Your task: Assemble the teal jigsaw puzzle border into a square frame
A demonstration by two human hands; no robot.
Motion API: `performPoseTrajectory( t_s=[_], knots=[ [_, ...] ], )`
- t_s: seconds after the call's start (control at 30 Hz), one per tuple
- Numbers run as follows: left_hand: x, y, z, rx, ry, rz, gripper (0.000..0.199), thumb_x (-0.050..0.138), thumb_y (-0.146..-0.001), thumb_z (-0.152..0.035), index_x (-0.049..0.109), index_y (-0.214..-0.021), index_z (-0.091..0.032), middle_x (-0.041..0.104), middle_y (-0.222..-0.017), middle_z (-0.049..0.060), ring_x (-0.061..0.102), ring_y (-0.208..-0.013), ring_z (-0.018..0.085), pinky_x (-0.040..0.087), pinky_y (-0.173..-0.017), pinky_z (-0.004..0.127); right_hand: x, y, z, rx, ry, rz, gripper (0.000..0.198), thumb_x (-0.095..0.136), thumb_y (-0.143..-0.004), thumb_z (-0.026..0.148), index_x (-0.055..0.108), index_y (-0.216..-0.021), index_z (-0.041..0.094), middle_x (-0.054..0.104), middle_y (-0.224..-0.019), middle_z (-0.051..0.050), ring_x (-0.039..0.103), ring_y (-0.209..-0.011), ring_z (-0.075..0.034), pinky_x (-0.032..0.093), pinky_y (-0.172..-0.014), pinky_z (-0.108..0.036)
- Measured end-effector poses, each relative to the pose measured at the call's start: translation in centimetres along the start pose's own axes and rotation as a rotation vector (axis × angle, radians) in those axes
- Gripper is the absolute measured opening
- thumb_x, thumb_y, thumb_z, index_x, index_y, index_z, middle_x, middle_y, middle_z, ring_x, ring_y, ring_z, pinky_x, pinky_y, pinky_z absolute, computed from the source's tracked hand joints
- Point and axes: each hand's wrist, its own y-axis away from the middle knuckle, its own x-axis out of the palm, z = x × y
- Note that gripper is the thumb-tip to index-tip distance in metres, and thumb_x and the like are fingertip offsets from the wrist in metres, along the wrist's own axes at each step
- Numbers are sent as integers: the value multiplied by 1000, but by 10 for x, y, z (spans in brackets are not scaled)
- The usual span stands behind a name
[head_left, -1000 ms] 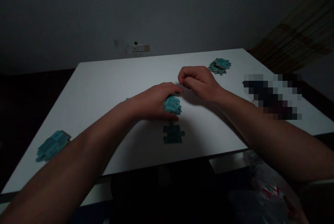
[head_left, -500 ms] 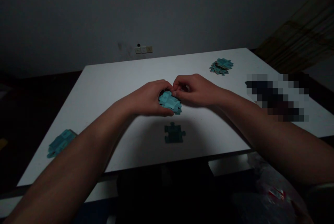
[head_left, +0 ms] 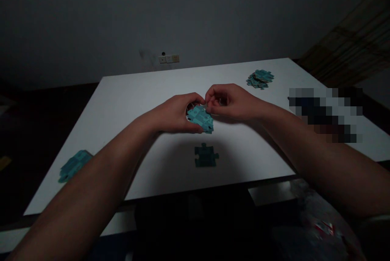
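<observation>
Bare table [head_left: 146, 90] lies open to the left of the left hand [head_left: 175, 113] and beyond both hands. A single piece [head_left: 206, 155] lies just nearer; heaps sit far right [head_left: 260, 78] and near left [head_left: 74, 165].

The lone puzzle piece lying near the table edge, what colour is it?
Dark teal puzzle piece, seen in the head view.

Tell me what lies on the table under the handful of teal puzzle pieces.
Nearer the camera than the handful of teal pieces in the left hand, one dark piece lies alone on the table. The surface straight beneath the handful is hidden.
</observation>
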Motion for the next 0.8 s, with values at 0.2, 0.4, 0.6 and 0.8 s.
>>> performPoseTrajectory(
  t_s=[0.2, 0.4, 0.6, 0.8],
  knots=[
    [-6, -1, 5, -18, 53, -26, 69, 109, -78, -51, 86, -137, -25, 91, -119, 8, 84, -106, 33, 65, -94, 42, 2, 2, 5, 7, 62, 41, 33, 102, -78, 30, 84, -104, 25, 82, -88, 0, 69, -74, -20, 53, -69, -33],
    [-9, -3, 9, -43, 75, -4, 67, 106, -79, -51, 87, -137, -23, 85, -103, 5, 78, -92, 29, 62, -87, 41, 1, 1, 0, 53, -59, 70, 42, 107, -76, 34, 80, -108, 28, 79, -82, 3, 68, -68, -19, 52, -64, -32],
    [-14, -5, 14, 27, 14, -58, 41, 98, -89, -55, 89, -114, -23, 84, -116, 8, 77, -101, 28, 63, -94, 40, -2, -1, -1, 49, -155, 137, 47, 102, -82, 39, 83, -124, 30, 78, -82, 7, 71, -71, -19, 57, -70, -32],
    [-12, -10, 26, 73, 79, -58, 29, 92, -95, -50, 88, -101, -22, 85, -110, 7, 78, -101, 26, 61, -94, 37, 3, 0, 2, 78, -192, 146, 41, 102, -82, 35, 83, -116, 29, 80, -80, 6, 69, -73, -20, 57, -73, -33]
  ],
)
